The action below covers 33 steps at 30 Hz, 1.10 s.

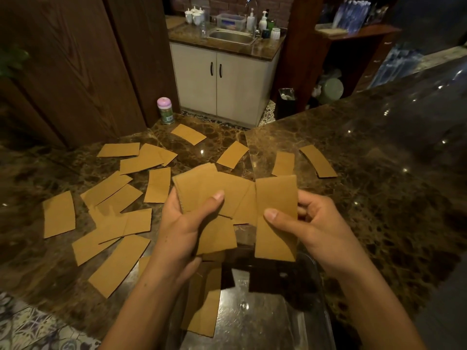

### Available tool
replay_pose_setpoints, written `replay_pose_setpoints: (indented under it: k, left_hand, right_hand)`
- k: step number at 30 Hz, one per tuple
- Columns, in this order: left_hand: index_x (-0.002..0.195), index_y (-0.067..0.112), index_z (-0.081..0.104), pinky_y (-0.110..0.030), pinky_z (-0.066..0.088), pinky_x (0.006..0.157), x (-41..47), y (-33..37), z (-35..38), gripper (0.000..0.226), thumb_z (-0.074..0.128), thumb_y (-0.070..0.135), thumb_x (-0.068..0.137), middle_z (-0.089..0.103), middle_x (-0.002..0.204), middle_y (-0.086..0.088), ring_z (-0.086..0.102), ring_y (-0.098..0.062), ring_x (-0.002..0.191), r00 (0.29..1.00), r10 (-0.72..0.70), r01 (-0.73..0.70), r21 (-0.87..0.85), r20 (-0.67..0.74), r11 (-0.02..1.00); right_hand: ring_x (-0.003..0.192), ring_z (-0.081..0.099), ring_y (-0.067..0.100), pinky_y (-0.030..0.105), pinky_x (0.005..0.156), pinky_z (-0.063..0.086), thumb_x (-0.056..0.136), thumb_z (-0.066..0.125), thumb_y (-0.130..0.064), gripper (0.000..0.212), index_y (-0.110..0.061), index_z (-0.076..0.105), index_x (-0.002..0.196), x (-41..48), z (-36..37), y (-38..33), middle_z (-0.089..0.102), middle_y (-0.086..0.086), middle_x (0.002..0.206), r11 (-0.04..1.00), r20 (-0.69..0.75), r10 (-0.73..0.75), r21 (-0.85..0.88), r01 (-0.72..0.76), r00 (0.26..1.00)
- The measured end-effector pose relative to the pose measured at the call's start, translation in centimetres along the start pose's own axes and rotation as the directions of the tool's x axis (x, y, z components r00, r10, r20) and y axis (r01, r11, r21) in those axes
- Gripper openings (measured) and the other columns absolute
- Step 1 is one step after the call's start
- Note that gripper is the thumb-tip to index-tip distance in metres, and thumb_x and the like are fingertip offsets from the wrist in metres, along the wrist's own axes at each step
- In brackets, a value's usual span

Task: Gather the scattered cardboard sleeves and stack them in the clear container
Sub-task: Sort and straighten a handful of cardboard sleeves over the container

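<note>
Presumably for squaring: sleeve bundle point(202, 190) gripped by left hand point(185, 223), single sleeve point(276, 198) pinched by right hand point(312, 223), above clear container point(320, 284).

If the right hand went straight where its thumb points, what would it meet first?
Probably the fanned cardboard sleeves gripped by the left hand; the right hand, holding one sleeve, points left at them, depth unclear.

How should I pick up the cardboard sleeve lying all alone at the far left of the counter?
Probably pinch that sleeve at its right long edge, reaching down from above. It lies flat on the counter and touches no other sleeve, so slip a fingertip under the edge first, thumb on top.
</note>
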<state>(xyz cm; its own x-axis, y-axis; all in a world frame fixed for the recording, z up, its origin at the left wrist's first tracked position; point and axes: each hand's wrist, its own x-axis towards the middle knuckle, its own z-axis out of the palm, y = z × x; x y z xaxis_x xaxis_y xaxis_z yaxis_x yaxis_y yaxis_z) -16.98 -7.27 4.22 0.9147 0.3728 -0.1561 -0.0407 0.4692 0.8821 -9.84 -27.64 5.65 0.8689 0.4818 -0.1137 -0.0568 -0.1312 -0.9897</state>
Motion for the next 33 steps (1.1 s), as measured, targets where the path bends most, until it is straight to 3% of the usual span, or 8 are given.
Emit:
replay_pose_setpoints:
  k: [5, 14, 17, 21, 24, 27, 30, 33]
  left_hand:
    - [0.109, 0.037, 0.067, -0.030, 0.060, 0.069, 0.0, 0.5, 0.1, 0.041, 0.083, 0.021, 0.075, 0.076, 0.096, 0.007, 0.074, -0.018, 0.089, 0.978, -0.054, 0.006, 0.233, 0.199, 0.972]
    - [0.130, 0.048, 0.058, -0.044, 0.061, 0.080, -0.9, 0.3, 2.6, 0.042, 0.057, 0.027, 0.094, 0.075, 0.112, -0.001, 0.073, -0.025, 0.100, 0.974, -0.086, 0.090, -0.007, 0.211, 0.996]
    - [0.129, 0.044, 0.060, -0.042, 0.062, 0.080, -1.2, 0.1, 3.0, 0.035, 0.050, 0.033, 0.098, 0.076, 0.106, -0.002, 0.073, -0.023, 0.095, 0.961, -0.121, 0.133, -0.032, 0.247, 0.991]
    - [0.132, 0.042, 0.057, -0.045, 0.062, 0.078, -1.2, 0.2, 2.6, 0.039, 0.042, 0.046, 0.097, 0.074, 0.110, -0.011, 0.072, -0.029, 0.093, 0.938, -0.162, 0.185, -0.048, 0.306, 0.982]
    - [0.130, 0.052, 0.055, -0.040, 0.055, 0.070, -1.0, 0.5, 2.6, 0.039, 0.043, 0.055, 0.093, 0.067, 0.101, -0.013, 0.065, -0.025, 0.076, 0.938, -0.162, 0.181, -0.031, 0.307, 0.983]
    - [0.118, 0.043, 0.064, -0.034, 0.049, 0.063, -0.8, 0.5, 2.3, 0.038, 0.045, 0.062, 0.091, 0.060, 0.101, -0.011, 0.057, -0.021, 0.071, 0.916, -0.195, 0.247, -0.109, 0.351, 0.963]
    - [0.116, 0.033, 0.063, -0.038, 0.055, 0.066, -0.8, 0.4, 1.4, 0.037, 0.051, 0.058, 0.091, 0.060, 0.106, -0.014, 0.060, -0.026, 0.080, 0.856, -0.238, 0.347, -0.167, 0.459, 0.923]
    - [0.137, 0.040, 0.052, -0.046, 0.059, 0.076, -0.9, 0.2, -0.1, 0.053, 0.069, 0.043, 0.087, 0.065, 0.114, -0.020, 0.066, -0.035, 0.090, 0.790, -0.233, 0.397, -0.183, 0.567, 0.900]
  right_hand:
    - [0.104, 0.072, 0.010, 0.030, 0.085, 0.060, 0.091, 0.075, -0.024, 0.033, -0.027, 0.071, 0.123, 0.0, -0.7, -1.4, 0.077, -0.008, 0.110, 0.951, 0.151, -0.073, -0.288, 0.115, 0.986]
    - [0.106, 0.075, 0.017, 0.049, 0.089, 0.063, 0.092, 0.075, -0.019, 0.035, -0.024, 0.068, 0.125, -0.4, 3.9, 0.1, 0.077, -0.002, 0.115, 0.992, -0.117, -0.065, 0.100, 0.077, 0.991]
    - [0.110, 0.068, 0.012, 0.043, 0.089, 0.063, 0.092, 0.074, -0.041, 0.039, -0.029, 0.065, 0.127, -0.8, 5.5, 0.9, 0.070, -0.010, 0.119, 0.973, -0.170, -0.197, -0.158, 0.171, 0.966]
    - [0.133, 0.041, 0.006, 0.037, 0.097, 0.058, 0.071, 0.070, -0.075, 0.084, -0.045, 0.043, 0.144, -0.2, 5.3, 0.8, 0.034, -0.019, 0.144, 0.882, -0.196, -0.232, -0.455, 0.121, 0.953]
    - [0.143, 0.028, -0.005, 0.013, 0.102, 0.041, 0.066, 0.080, -0.067, 0.077, -0.041, 0.045, 0.130, -0.2, 5.0, -0.1, 0.025, -0.020, 0.158, 0.848, -0.066, -0.288, -0.481, 0.222, 0.955]
    - [0.132, 0.027, -0.025, 0.001, 0.090, 0.043, 0.062, 0.091, -0.056, 0.067, -0.045, 0.054, 0.116, -0.5, 4.2, -1.2, 0.012, -0.029, 0.165, 0.799, 0.275, -0.202, -0.508, 0.320, 0.940]
    - [0.140, 0.037, -0.005, 0.011, 0.102, 0.044, 0.059, 0.096, -0.052, 0.067, -0.043, 0.054, 0.111, -0.3, 3.4, -1.2, 0.023, -0.024, 0.162, 0.755, 0.359, -0.221, -0.526, 0.392, 0.907]
    - [0.139, 0.046, 0.007, 0.040, 0.109, 0.049, 0.054, 0.097, -0.051, 0.071, -0.037, 0.055, 0.110, -0.1, 3.4, -0.8, 0.038, -0.020, 0.155, 0.811, 0.278, -0.272, -0.450, 0.375, 0.921]
